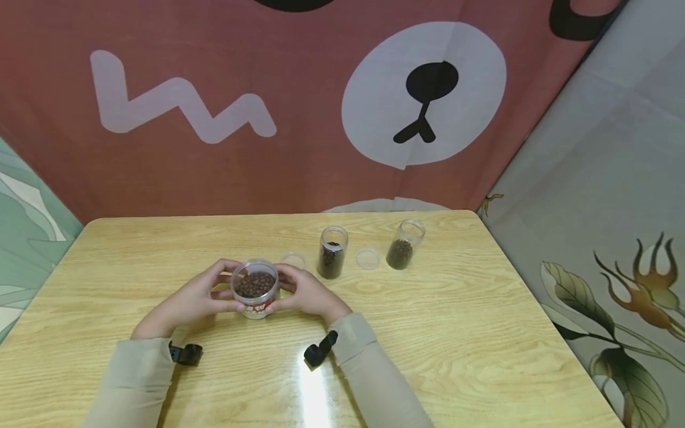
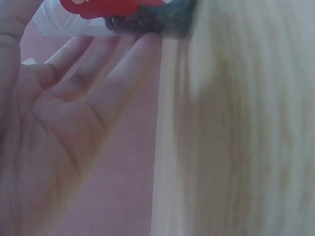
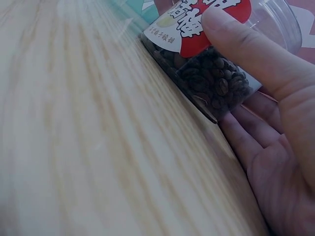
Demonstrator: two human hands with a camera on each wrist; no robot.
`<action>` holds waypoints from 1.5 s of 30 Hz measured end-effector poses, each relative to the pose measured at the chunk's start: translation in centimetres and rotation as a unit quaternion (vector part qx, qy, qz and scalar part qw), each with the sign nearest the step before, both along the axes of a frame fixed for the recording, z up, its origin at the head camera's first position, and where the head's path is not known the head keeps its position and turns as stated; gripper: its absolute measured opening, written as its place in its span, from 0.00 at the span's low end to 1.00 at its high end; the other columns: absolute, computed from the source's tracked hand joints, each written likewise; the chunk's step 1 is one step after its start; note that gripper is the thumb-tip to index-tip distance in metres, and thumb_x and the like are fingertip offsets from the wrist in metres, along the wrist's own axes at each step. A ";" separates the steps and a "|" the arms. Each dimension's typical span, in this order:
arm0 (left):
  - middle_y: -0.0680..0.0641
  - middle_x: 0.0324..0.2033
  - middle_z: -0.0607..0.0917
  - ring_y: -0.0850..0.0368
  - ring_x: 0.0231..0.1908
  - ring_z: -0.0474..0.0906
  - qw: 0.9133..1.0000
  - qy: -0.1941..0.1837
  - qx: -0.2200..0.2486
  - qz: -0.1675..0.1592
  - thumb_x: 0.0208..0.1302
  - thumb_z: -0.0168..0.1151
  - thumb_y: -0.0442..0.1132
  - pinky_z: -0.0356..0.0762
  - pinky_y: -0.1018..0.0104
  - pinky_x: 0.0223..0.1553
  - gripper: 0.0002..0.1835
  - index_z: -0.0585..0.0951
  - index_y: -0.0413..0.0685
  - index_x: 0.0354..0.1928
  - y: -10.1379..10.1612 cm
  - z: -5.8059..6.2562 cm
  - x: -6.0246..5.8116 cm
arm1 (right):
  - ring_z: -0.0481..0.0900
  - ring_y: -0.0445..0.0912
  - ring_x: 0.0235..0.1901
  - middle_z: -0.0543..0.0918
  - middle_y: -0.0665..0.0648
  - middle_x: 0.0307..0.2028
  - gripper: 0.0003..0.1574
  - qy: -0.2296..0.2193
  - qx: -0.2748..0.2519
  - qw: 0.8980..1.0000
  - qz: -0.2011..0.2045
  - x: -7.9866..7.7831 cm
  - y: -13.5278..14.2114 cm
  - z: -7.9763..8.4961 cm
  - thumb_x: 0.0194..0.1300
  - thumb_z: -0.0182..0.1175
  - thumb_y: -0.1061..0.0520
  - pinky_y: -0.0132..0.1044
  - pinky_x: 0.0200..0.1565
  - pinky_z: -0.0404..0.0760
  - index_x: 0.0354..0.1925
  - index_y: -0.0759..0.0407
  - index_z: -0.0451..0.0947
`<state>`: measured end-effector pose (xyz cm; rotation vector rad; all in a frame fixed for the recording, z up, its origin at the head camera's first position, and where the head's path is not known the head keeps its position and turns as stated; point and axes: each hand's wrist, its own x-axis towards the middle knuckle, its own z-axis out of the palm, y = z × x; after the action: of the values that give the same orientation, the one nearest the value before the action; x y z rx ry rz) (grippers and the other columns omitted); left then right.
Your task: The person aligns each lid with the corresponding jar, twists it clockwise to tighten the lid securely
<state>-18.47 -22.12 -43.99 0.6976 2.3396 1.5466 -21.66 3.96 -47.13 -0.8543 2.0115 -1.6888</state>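
A wide clear plastic jar [image 1: 255,286] with no lid on it, part filled with brown beans, stands between both hands at the left middle of the table. Its red and white label shows in the right wrist view, with dark beans [image 3: 216,81] below it. My left hand [image 1: 206,296] holds the jar's left side, thumb in front and fingers behind. From the right, my right hand [image 1: 306,291] grips it the same way, its thumb [image 3: 236,37] lying across the label. In the left wrist view the left fingers [image 2: 133,59] reach the jar's wall.
Behind and to the right stand two taller open jars, one with dark beans [image 1: 332,259] and one with small brown grains [image 1: 400,252]. A clear round lid [image 1: 367,258] lies between them. Another lid [image 1: 294,259] is partly behind my right hand. A patterned curtain [image 1: 299,166] hangs behind the table.
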 end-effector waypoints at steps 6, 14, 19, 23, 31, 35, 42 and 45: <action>0.34 0.65 0.70 0.31 0.63 0.71 1.000 0.005 -0.004 0.006 0.59 0.75 0.35 0.80 0.60 0.58 0.36 0.67 0.38 0.66 -0.1 0.3 0.0 | 0.74 0.43 0.65 0.77 0.59 0.65 0.46 0.004 -0.011 1.000 -0.013 0.0 -0.3 0.2 0.53 0.75 0.72 0.31 0.67 0.70 0.68 0.62 0.70; 0.33 0.69 0.67 0.30 0.64 0.70 0.999 0.027 -0.029 0.013 0.66 0.70 0.37 0.77 0.43 0.60 0.33 0.66 0.39 0.67 -0.5 0.6 0.5 | 0.74 0.43 0.65 0.76 0.56 0.66 0.46 0.043 0.040 0.998 -0.036 0.3 -0.9 0.2 0.56 0.76 0.64 0.30 0.65 0.71 0.70 0.59 0.69; 0.30 0.69 0.67 0.27 0.62 0.71 0.996 0.072 -0.047 0.020 0.67 0.67 0.35 0.76 0.37 0.58 0.29 0.65 0.39 0.65 -0.9 0.2 0.5 | 0.74 0.43 0.65 0.76 0.56 0.67 0.46 0.056 0.051 0.996 -0.041 0.2 -1.5 0.5 0.56 0.76 0.63 0.29 0.66 0.70 0.71 0.59 0.69; 0.31 0.66 0.72 0.27 0.61 0.73 0.993 0.100 -0.049 0.027 0.67 0.67 0.32 0.75 0.35 0.57 0.27 0.65 0.38 0.63 -1.2 -0.1 0.4 | 0.74 0.43 0.66 0.76 0.55 0.67 0.47 0.059 0.055 0.996 -0.036 -0.1 -1.9 0.8 0.57 0.76 0.61 0.29 0.66 0.70 0.72 0.58 0.69; 0.28 0.68 0.68 0.27 0.61 0.73 0.992 0.091 -0.069 0.061 0.70 0.65 0.35 0.72 0.33 0.60 0.27 0.64 0.38 0.64 -1.4 0.5 0.5 | 0.74 0.43 0.65 0.76 0.56 0.67 0.45 0.063 0.063 0.995 -0.032 -1.0 -2.6 1.1 0.58 0.74 0.62 0.28 0.64 0.71 0.72 0.58 0.69; 0.28 0.69 0.66 0.27 0.63 0.70 0.992 0.076 -0.078 0.071 0.71 0.64 0.36 0.71 0.33 0.61 0.28 0.63 0.37 0.65 -1.4 0.7 0.5 | 0.74 0.44 0.65 0.75 0.57 0.68 0.46 0.061 0.068 0.995 -0.035 -1.3 -2.9 1.1 0.59 0.74 0.62 0.28 0.64 0.71 0.72 0.59 0.68; 0.26 0.68 0.64 0.24 0.64 0.68 0.991 0.073 -0.077 0.079 0.73 0.61 0.35 0.72 0.33 0.60 0.29 0.60 0.33 0.68 -1.6 0.6 0.3 | 0.72 0.46 0.67 0.73 0.58 0.70 0.47 0.055 0.082 0.994 -0.036 -2.0 -3.4 1.2 0.60 0.74 0.60 0.28 0.65 0.70 0.74 0.58 0.66; 0.26 0.69 0.63 0.24 0.65 0.67 0.991 0.066 -0.079 0.086 0.74 0.60 0.36 0.71 0.34 0.61 0.30 0.58 0.33 0.69 -1.6 0.7 0.4 | 0.72 0.45 0.67 0.73 0.58 0.69 0.46 0.060 0.091 0.993 -0.034 -2.3 -3.6 1.3 0.60 0.74 0.59 0.28 0.65 0.70 0.73 0.57 0.66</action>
<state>-18.12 -23.76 -43.33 0.5896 2.6475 1.3991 -23.98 0.33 -45.84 -0.8509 2.2592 -1.4928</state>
